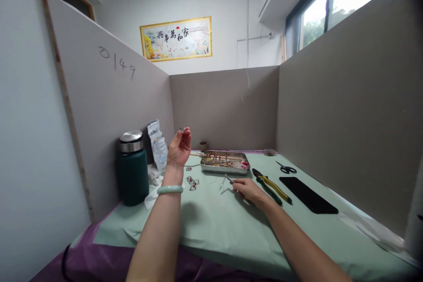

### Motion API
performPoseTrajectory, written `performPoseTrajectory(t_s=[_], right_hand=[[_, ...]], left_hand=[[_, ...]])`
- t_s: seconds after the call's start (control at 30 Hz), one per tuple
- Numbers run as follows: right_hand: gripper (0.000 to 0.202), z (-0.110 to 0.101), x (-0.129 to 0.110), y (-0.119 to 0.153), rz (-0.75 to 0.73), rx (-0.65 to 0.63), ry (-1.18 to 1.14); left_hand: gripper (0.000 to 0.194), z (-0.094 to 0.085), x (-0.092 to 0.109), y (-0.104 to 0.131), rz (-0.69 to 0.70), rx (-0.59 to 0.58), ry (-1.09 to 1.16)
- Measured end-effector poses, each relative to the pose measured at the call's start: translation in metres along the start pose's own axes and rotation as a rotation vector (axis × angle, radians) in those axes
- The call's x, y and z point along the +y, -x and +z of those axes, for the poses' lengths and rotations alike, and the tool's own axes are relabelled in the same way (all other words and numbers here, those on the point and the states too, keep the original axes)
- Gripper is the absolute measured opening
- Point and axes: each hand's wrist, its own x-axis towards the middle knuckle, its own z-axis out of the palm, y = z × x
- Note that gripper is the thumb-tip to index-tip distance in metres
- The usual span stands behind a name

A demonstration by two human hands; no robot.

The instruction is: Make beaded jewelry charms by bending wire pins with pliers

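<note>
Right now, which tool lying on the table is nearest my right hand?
The pliers with green and yellow handles, beside your right hand; the black scissors lie farther right.

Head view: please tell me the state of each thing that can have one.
Left hand: raised, pinching something small
Right hand: lowered, holding slim metal tool
Bottle: upright, lid on
Tray: uncovered, red pieces inside
Pliers: lying flat, handles apart
Scissors: lying flat, blades unclear
Silvery bag: upright

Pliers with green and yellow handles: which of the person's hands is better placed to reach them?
Probably the right hand: it is low beside the pliers, though it grips a slim metal tool. The left hand is raised, farther away.
</note>
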Motion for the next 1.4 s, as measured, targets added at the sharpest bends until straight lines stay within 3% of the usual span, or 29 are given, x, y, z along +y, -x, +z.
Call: performPoseTrajectory(t_s=[0.3, 0.5, 0.77, 0.93, 1.03, 1.1, 1.27, 1.4], right_hand=[[0.020, -0.001, -0.006, 0.004, 0.008, -0.005, 0.004], [0.019, 0.000, -0.005, 0.005, -0.014, -0.010, -0.002], [0.021, 0.000, -0.003, 0.004, -0.013, -0.012, 0.019], [0.021, 0.000, -0.006, 0.005, 0.006, -0.020, 0.026], [0.020, 0.000, -0.006, 0.005, -0.013, -0.017, 0.021], [0.020, 0.000, -0.004, 0.005, -0.030, -0.009, 0.019], [0.020, -0.001, -0.002, 0.004, -0.005, -0.010, 0.020], [0.020, -0.001, -0.005, 0.005, 0.009, -0.006, 0.030]], left_hand=[[0.040, -0.019, -0.003, 0.003, -0.100, -0.064, 0.121], [0.041, -0.033, -0.006, 0.006, -0.137, -0.073, 0.170], [0.029, -0.068, -0.023, 0.002, -0.144, 0.105, 0.132], [0.025, -0.081, -0.028, -0.001, -0.156, 0.310, 0.072], [0.012, -0.085, -0.024, -0.002, -0.146, 0.319, -0.088], [0.007, -0.090, -0.020, -0.003, -0.168, 0.307, -0.313], [0.020, -0.116, -0.020, -0.003, -0.142, 0.410, -0.923], [0.021, -0.137, -0.027, -0.005, -0.172, 0.476, -1.129]])
